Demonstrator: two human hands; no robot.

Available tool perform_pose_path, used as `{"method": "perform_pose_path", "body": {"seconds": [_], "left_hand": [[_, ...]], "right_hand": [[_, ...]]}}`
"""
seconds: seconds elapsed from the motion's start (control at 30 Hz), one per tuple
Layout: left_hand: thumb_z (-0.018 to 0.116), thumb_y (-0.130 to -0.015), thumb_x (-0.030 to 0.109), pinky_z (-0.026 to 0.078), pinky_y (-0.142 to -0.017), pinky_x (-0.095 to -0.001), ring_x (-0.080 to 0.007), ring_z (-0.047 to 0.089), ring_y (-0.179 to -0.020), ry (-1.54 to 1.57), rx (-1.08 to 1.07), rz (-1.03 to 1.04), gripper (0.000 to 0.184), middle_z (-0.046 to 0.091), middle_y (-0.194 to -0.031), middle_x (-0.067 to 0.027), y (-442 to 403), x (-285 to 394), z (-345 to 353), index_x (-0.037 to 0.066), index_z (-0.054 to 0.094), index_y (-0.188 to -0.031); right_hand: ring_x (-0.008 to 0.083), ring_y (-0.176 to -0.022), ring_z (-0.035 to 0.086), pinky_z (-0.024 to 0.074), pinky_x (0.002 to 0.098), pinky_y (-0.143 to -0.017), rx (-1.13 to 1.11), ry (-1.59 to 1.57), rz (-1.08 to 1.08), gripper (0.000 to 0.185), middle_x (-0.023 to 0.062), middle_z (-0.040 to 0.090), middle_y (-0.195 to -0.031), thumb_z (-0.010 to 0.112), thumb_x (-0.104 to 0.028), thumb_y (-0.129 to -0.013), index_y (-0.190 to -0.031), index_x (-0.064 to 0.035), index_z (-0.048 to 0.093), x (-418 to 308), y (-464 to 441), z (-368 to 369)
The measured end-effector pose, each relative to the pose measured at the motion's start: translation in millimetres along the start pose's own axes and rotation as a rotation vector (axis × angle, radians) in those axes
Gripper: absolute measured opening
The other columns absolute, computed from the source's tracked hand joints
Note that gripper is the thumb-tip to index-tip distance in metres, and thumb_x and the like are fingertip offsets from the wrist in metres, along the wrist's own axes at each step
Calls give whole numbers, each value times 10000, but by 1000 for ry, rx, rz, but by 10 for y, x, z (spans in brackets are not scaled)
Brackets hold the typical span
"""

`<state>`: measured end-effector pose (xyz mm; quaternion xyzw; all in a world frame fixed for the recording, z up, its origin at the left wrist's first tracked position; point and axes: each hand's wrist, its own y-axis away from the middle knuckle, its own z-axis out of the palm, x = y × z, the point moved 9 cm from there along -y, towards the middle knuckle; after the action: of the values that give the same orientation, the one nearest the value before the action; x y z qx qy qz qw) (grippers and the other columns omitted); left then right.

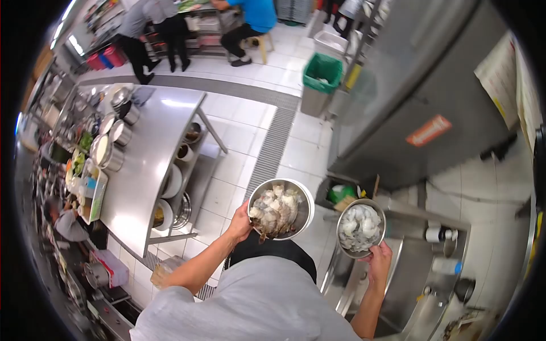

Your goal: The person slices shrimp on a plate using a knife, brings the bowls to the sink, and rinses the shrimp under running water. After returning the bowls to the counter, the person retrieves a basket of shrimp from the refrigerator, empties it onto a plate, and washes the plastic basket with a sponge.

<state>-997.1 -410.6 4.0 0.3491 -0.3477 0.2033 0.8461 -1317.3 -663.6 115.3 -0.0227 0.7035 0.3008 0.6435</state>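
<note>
My left hand (240, 223) grips the rim of a large round metal bowl (307, 211), which holds what look like shrimp (276, 209), some pale and some brownish. To the right, my right hand (380, 257) is closed on the lower rim of a smaller metal bowl (382, 219). Pale, greyish-white peeled shrimp (360, 226) fill this smaller bowl. The two bowls are apart, both held up in front of my body, the smaller one over the left side of the sink.
A metal sink (401, 278) lies at the lower right. On the left stands a steel table (142, 165) with pots (108, 153) and lower shelves. Ahead are a green-lined bin (322, 73), a grey cabinet (398, 113) and several people (259, 17).
</note>
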Motion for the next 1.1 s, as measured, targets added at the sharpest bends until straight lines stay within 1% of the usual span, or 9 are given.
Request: {"method": "perform_pose_path", "body": {"seconds": [0.13,0.23,0.33,0.53,0.63,0.7,0.9,1.03,1.1], "left_hand": [[485,-976,59,528,-921,-378,-206,608,-1083,65,123,124,332,614,-1204,-109,-66,649,-764,35,510,-1307],[491,-969,57,527,-924,-372,-214,610,-1090,115,221,170,334,610,-1221,-126,68,777,-1045,34,514,-1301],[503,-956,49,520,-945,-371,-229,597,-1134,148,340,298,355,594,-1264,-125,17,1239,-1487,28,502,-1310],[534,-957,104,505,-961,-373,-225,594,-1131,258,535,406,368,592,-1266,-104,-63,1318,-2116,39,502,-1318],[533,-957,104,523,-930,-380,-234,618,-1081,470,664,432,337,610,-1226,-104,-26,1170,-2250,44,521,-1288],[528,-961,107,531,-922,-390,-245,628,-1073,357,693,416,332,609,-1226,-121,-97,1374,-2050,35,519,-1284],[533,-960,98,543,-912,-400,-253,632,-1088,587,894,496,342,613,-1228,-125,-648,1659,-1846,11,510,-1290],[541,-957,96,544,-914,-378,-225,632,-1082,564,862,544,342,616,-1221,-112,-1294,1926,-1830,12,510,-1288],[526,-958,75,545,-910,-371,-218,634,-1077,612,892,575,339,617,-1220,-108,-1557,2083,-1840,17,509,-1291]], "right_hand": [[171,-665,683,591,287,-524,-176,38,-37,296,113,696,-918,506,-27,-875,-1144,40,607,-396,-482,1276],[174,-657,685,592,288,-524,-276,53,13,301,119,696,-910,508,-20,-870,-1147,48,603,-515,-762,1747],[171,-667,689,592,282,-524,-385,71,41,300,132,698,-920,514,-2,-861,-1143,54,596,-672,-1145,2614],[182,-666,683,593,297,-533,-486,185,91,290,127,687,-919,519,6,-859,-1136,63,582,-909,-1955,3602],[185,-661,682,592,302,-539,-564,253,53,289,134,687,-925,514,7,-860,-1137,61,580,-1108,-2271,4038],[184,-665,682,590,296,-548,-627,237,55,291,134,687,-929,516,0,-862,-1141,54,581,-1200,-2588,4408],[185,-696,691,588,295,-564,-763,367,24,266,129,692,-957,506,-41,-879,-1120,35,593,-1566,-3385,5523],[184,-723,696,587,293,-567,-846,344,27,276,122,692,-964,510,-40,-883,-1136,35,589,-1649,-3998,6204],[195,-705,690,584,282,-555,-787,307,29,259,123,686,-932,524,-30,-871,-1115,38,580,-1714,-4236,6440]]}}
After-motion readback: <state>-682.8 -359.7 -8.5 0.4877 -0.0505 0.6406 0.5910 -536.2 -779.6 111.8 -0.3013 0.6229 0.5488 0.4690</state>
